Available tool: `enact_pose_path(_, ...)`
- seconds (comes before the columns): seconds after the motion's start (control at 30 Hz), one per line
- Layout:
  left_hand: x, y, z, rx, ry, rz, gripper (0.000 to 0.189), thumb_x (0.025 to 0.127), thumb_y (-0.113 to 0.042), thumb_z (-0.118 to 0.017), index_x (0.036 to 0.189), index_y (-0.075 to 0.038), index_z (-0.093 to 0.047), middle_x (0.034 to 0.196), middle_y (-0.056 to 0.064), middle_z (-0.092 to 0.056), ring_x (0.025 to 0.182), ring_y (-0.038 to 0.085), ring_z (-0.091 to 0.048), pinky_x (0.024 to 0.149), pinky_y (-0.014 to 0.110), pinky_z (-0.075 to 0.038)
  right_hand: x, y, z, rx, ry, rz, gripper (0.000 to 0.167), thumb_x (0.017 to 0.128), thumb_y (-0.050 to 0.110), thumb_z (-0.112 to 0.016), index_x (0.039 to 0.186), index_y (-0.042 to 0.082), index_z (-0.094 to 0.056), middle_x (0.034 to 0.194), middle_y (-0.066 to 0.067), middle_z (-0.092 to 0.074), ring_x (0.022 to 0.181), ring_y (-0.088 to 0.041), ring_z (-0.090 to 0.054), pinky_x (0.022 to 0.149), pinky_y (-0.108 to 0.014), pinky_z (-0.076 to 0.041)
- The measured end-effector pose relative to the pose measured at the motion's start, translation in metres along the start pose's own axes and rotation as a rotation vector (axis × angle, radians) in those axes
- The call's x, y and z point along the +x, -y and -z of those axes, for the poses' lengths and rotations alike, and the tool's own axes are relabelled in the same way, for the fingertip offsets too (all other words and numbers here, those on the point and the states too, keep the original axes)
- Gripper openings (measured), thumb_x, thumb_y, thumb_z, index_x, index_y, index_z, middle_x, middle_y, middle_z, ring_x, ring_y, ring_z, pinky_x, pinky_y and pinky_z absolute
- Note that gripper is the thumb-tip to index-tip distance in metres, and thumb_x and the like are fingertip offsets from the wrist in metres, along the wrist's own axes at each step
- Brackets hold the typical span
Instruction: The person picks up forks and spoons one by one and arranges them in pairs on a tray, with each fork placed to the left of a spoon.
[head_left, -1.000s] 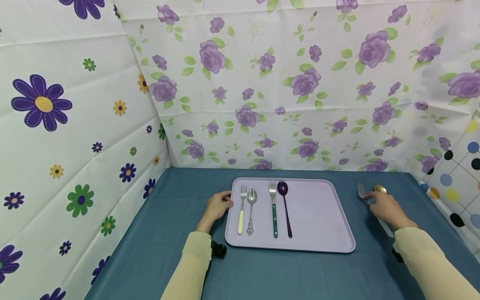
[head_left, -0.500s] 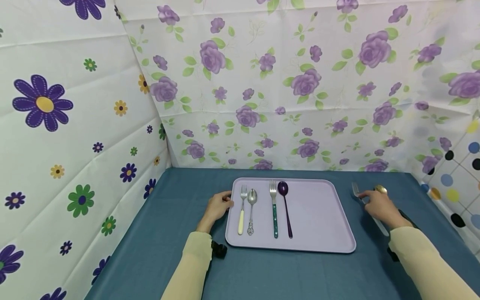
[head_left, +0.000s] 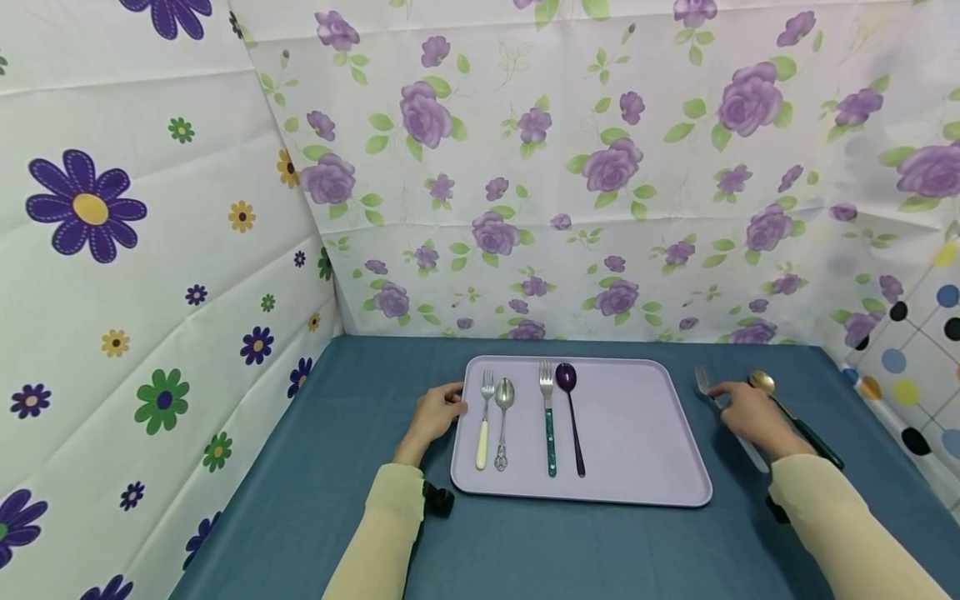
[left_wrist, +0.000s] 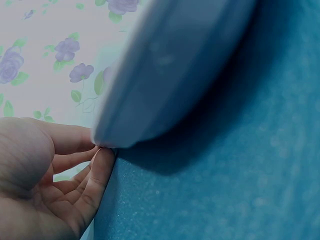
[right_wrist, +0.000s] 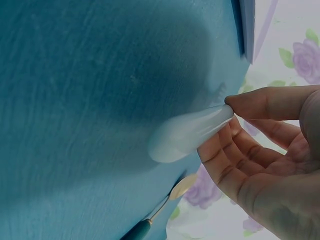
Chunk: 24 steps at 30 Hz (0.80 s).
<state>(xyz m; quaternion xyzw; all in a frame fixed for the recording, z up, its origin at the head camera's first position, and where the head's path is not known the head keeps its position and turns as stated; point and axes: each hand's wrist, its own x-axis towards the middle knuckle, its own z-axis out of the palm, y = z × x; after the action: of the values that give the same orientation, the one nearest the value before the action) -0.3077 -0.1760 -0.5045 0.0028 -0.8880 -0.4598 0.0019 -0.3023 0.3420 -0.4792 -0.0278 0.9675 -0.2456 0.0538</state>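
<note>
My left hand [head_left: 435, 415] pinches the left rim of a pale lilac tray [head_left: 641, 429]; the left wrist view shows thumb and fingertips at the rim. To the right of the tray, my right hand [head_left: 752, 414] pinches a fork with silver tines [head_left: 702, 380] and a whitish handle. The right wrist view shows that handle [right_wrist: 187, 134] from its rounded end, between thumb and fingers, close over the cloth. The fork's neck is partly hidden by the fingers. Just right of this hand lies a gold spoon [head_left: 762, 382] with a dark green handle [head_left: 819, 442], partly covered by the wrist.
On the tray lie a cream-handled fork [head_left: 482, 442], an ornate silver spoon [head_left: 501, 425], a green-handled fork [head_left: 550, 433] and a dark purple spoon [head_left: 566, 379]. A blue cloth [head_left: 592, 554] covers the table. Flowered sheets [head_left: 570, 275] stand behind and at the left.
My right hand has moved left toward the tray with the whitish-handled fork, uncovering more of the gold spoon and its green handle. The left hand and the tray stay put.
</note>
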Motion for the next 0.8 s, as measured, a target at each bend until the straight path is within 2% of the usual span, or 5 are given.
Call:
enact_pose_path(0.23, 0.000, 0.001, 0.000, 0.006, 0.001, 0.003, 0.045, 0.098, -0.006, -0.067, 0.143, 0.002, -0.061, 0.098, 0.008, -0.067, 0.087, 0.018, -0.065, 0.079, 0.037, -0.057, 0.001, 0.006, 0.000, -0.027, -0.020, -0.003, 0.047, 0.083, -0.011, -0.050, 0.128, -0.017, -0.061, 0.088, -0.024, -0.069, 0.062, -0.023, -0.053, 0.056, -0.037, -0.041)
enact_pose_path(0.47, -0.001, 0.000, 0.001, 0.003, 0.001, 0.004, 0.045, 0.098, -0.006, -0.067, 0.143, 0.001, -0.061, 0.098, 0.008, -0.067, 0.087, 0.018, -0.065, 0.079, 0.037, -0.057, 0.003, 0.011, -0.002, -0.025, -0.004, 0.004, 0.048, 0.082, -0.012, -0.052, 0.128, -0.016, -0.061, 0.097, -0.029, -0.069, 0.068, -0.024, -0.056, 0.059, -0.037, -0.045)
enact_pose_path(0.7, 0.000, 0.001, 0.001, 0.007, 0.001, 0.000, 0.045, 0.098, -0.006, -0.067, 0.142, 0.001, -0.062, 0.098, 0.008, -0.067, 0.087, 0.018, -0.064, 0.079, 0.038, -0.057, 0.005, 0.019, -0.006, -0.011, 0.015, -0.008, 0.049, 0.083, -0.012, -0.053, 0.132, -0.015, -0.060, 0.117, -0.037, -0.064, 0.073, -0.026, -0.058, 0.060, -0.036, -0.045)
enact_pose_path(0.8, 0.000, 0.000, 0.000, 0.004, 0.000, 0.003, 0.045, 0.098, -0.006, -0.067, 0.142, 0.001, -0.062, 0.098, 0.007, -0.067, 0.087, 0.019, -0.064, 0.079, 0.038, -0.057, 0.006, 0.023, -0.007, -0.007, 0.017, -0.010, 0.049, 0.083, -0.012, -0.054, 0.131, -0.014, -0.061, 0.119, -0.038, -0.063, 0.076, -0.027, -0.060, 0.061, -0.036, -0.047)
